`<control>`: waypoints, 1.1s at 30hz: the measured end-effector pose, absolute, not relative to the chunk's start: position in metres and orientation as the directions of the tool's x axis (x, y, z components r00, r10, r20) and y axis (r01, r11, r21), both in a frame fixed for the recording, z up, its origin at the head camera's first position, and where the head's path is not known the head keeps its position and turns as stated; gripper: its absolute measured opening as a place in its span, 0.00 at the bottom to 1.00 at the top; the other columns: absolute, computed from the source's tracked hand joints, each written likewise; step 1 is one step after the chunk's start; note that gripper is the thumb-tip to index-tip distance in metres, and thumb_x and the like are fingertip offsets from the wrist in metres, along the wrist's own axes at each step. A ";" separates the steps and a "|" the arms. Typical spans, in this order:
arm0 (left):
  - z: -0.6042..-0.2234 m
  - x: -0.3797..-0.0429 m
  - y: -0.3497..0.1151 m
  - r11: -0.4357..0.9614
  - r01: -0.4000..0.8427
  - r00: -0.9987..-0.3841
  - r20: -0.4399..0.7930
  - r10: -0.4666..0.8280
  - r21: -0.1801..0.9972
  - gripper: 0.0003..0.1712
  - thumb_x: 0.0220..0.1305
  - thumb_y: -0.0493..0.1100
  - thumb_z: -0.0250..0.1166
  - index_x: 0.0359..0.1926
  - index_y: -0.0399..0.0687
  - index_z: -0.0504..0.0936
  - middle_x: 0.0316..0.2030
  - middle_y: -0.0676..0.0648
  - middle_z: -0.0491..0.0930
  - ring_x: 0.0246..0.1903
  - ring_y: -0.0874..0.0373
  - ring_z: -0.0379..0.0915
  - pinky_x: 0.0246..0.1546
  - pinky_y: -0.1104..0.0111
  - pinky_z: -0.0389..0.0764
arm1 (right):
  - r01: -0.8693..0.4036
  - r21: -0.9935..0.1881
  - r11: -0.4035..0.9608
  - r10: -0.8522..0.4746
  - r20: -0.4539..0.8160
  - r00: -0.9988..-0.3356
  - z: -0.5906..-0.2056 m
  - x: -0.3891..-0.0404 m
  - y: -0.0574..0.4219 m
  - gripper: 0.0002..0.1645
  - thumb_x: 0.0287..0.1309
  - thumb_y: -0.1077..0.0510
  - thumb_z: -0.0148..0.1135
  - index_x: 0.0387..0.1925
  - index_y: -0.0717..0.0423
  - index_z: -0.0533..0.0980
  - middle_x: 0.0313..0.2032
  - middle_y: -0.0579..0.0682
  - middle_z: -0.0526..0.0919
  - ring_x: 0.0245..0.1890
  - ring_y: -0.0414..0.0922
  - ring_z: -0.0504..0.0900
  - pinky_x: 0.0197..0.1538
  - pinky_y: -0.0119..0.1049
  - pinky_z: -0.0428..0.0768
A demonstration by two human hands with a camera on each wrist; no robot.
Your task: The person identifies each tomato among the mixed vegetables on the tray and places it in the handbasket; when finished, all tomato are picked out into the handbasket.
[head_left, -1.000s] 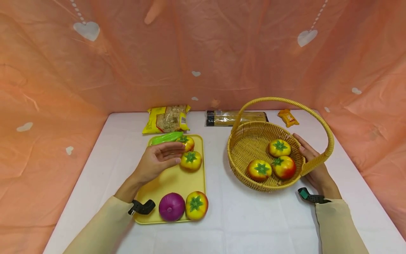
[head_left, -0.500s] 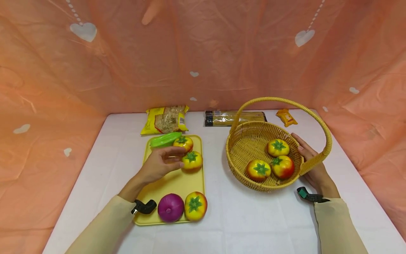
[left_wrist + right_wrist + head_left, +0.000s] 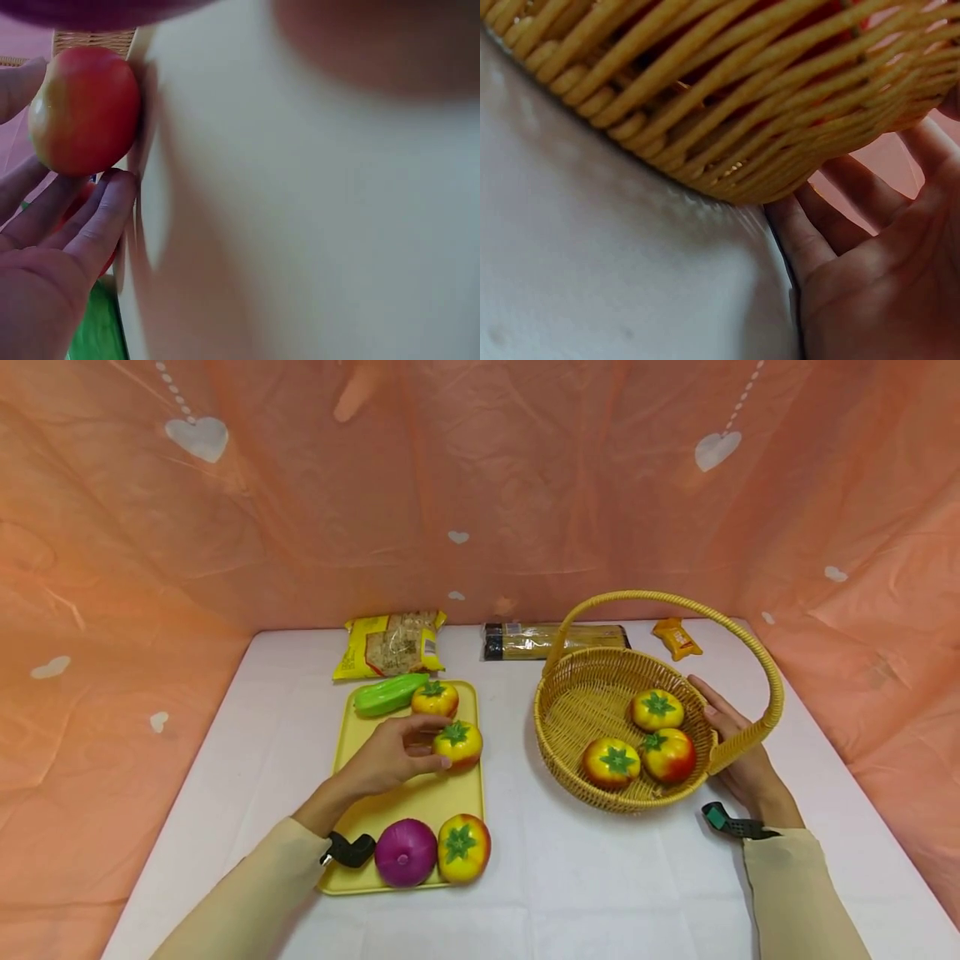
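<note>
My left hand (image 3: 393, 756) pinches a yellow-red toy tomato (image 3: 458, 743) at the right side of a yellow tray (image 3: 408, 793). In the left wrist view, thumb and fingers lie on opposite sides of this tomato (image 3: 86, 111). Behind it on the tray are a second tomato (image 3: 435, 699) and a green ridged vegetable (image 3: 390, 694). A purple onion (image 3: 406, 853) and another tomato (image 3: 463, 849) sit at the tray's front. My right hand (image 3: 742, 760) rests with extended fingers against the outer right wall of a wicker basket (image 3: 577, 710), which holds three tomatoes (image 3: 612, 762).
Along the back of the white table (image 3: 570, 893) lie a yellow bag of dry food (image 3: 393, 645), a long clear package with black ends (image 3: 555, 642) and a small orange packet (image 3: 677, 638). The basket's tall handle (image 3: 675, 600) arches over its opening.
My left hand has moved right and slightly nearer, from beside the tomato to around it. The tomato has shifted slightly. My right hand and the basket stay in place.
</note>
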State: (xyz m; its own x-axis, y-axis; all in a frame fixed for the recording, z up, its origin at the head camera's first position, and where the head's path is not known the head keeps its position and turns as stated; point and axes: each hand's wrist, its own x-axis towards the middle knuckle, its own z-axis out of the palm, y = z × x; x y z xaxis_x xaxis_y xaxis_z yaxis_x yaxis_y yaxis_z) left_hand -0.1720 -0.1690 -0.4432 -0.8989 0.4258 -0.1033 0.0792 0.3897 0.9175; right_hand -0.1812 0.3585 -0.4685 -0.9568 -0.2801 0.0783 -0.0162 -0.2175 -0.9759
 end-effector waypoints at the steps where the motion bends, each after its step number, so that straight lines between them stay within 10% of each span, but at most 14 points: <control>1: -0.444 -0.172 -0.168 0.399 0.078 -0.900 -0.107 0.422 0.914 0.32 0.69 0.37 0.78 0.71 0.37 0.80 0.70 0.35 0.81 0.66 0.37 0.82 0.65 0.57 0.87 | -0.016 -0.977 -0.215 -0.282 0.077 -0.956 -0.469 -0.181 0.359 0.36 0.90 0.55 0.40 0.90 0.50 0.49 0.76 0.33 0.72 0.71 0.27 0.76 0.69 0.24 0.79; 17: -0.418 -0.175 -0.170 0.357 0.092 -0.924 -0.055 0.379 0.930 0.31 0.70 0.43 0.77 0.71 0.47 0.83 0.69 0.43 0.83 0.66 0.41 0.82 0.65 0.54 0.87 | -0.015 -0.980 -0.196 -0.270 0.069 -0.961 -0.470 -0.181 0.358 0.35 0.90 0.55 0.41 0.89 0.48 0.51 0.75 0.33 0.72 0.70 0.26 0.76 0.68 0.22 0.79; 33: -0.381 -0.198 -0.080 0.118 0.202 -0.807 0.097 0.583 0.972 0.29 0.70 0.37 0.77 0.70 0.42 0.83 0.69 0.43 0.83 0.67 0.42 0.82 0.65 0.63 0.87 | -0.027 -0.978 -0.207 -0.287 0.087 -0.954 -0.470 -0.181 0.359 0.35 0.90 0.55 0.40 0.90 0.50 0.49 0.76 0.33 0.72 0.71 0.27 0.76 0.68 0.23 0.79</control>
